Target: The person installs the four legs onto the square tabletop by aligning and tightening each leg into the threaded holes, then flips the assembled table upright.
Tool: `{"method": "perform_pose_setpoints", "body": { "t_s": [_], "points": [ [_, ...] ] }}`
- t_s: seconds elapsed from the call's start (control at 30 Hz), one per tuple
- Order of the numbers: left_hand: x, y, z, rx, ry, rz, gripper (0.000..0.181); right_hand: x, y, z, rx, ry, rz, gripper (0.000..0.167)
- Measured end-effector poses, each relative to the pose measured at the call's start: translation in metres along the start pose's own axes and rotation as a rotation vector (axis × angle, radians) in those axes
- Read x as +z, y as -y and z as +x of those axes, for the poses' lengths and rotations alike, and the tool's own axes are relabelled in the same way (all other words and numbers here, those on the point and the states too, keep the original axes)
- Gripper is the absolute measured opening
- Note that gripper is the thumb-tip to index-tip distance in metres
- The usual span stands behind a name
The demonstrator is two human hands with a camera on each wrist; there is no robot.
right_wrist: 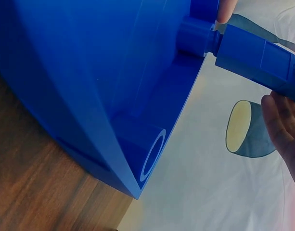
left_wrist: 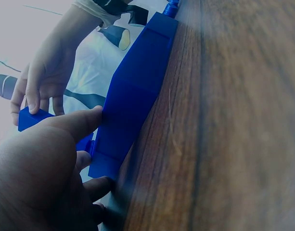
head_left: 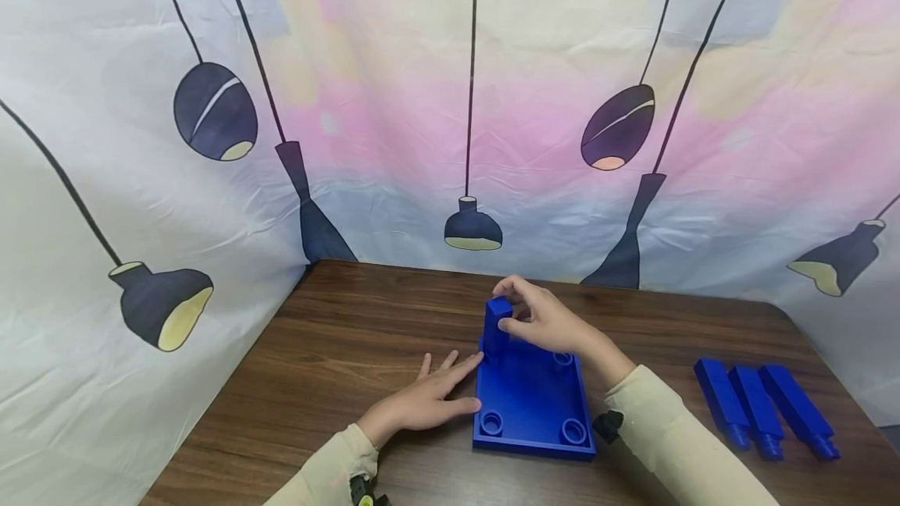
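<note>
A blue square panel [head_left: 529, 390] with a raised rim lies on the table, round sockets in its corners. Upright at its far left corner stands a blue square leg [head_left: 496, 325], pinched near the top by my right hand [head_left: 551, 322]. In the right wrist view, the neck of the leg [right_wrist: 255, 57] meets the corner socket [right_wrist: 193, 36], with a little of the neck showing outside. My left hand [head_left: 430, 400] lies spread on the left of the panel, fingertips and thumb touching its side; the left wrist view shows this hand [left_wrist: 46, 159] against the panel's edge.
Three more blue legs [head_left: 758, 412] lie side by side on the right of the wooden table [head_left: 380, 311], their threaded ends toward the near side. Behind the table hangs a cloth [head_left: 394, 139] printed with lamps.
</note>
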State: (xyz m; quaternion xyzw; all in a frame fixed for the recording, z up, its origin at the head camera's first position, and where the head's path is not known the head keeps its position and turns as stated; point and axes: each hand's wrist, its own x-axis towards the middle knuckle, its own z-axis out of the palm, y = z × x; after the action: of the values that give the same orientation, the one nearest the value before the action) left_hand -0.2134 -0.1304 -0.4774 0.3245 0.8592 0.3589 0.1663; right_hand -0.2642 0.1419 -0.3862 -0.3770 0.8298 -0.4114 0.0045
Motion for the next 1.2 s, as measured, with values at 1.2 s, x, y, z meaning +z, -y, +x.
{"method": "perform_pose_setpoints", "body": {
  "t_s": [1.2],
  "points": [
    [0.0027, 0.0024, -0.0007, 0.026, -0.017, -0.024, 0.077, -0.0008, 0.0048, -0.0001, -0.016, -0.031, -0.089, 0.048]
  ]
}}
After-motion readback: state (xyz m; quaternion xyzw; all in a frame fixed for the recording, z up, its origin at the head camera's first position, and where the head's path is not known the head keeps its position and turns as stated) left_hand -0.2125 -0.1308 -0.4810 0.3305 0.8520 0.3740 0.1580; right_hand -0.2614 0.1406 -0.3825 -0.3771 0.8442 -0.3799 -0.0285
